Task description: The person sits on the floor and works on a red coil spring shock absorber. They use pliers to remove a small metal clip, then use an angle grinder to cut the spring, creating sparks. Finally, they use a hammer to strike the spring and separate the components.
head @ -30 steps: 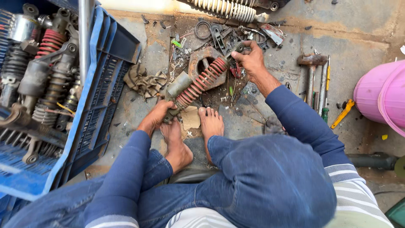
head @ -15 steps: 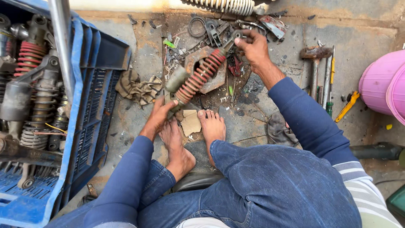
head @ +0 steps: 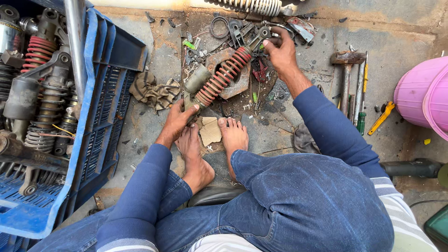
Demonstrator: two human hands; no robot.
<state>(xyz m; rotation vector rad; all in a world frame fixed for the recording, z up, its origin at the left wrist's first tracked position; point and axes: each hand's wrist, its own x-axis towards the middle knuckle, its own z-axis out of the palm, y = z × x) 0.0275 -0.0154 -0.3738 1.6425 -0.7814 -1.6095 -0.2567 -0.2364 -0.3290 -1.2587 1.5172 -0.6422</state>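
Bright, even daylight; sharp focus.

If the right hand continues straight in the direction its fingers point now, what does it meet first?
Probably the black metal brackets and ring lying just beyond the right hand, which grips the red-spring shock absorber; depth is unclear.

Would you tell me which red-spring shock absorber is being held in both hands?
The red-spring shock absorber lying on the floor ahead of the bare feet, with left hand and right hand on its ends; the others lie in the blue crate.

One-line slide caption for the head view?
Seated person's left hand and right hand grip opposite ends of a red-spring shock absorber on the floor.
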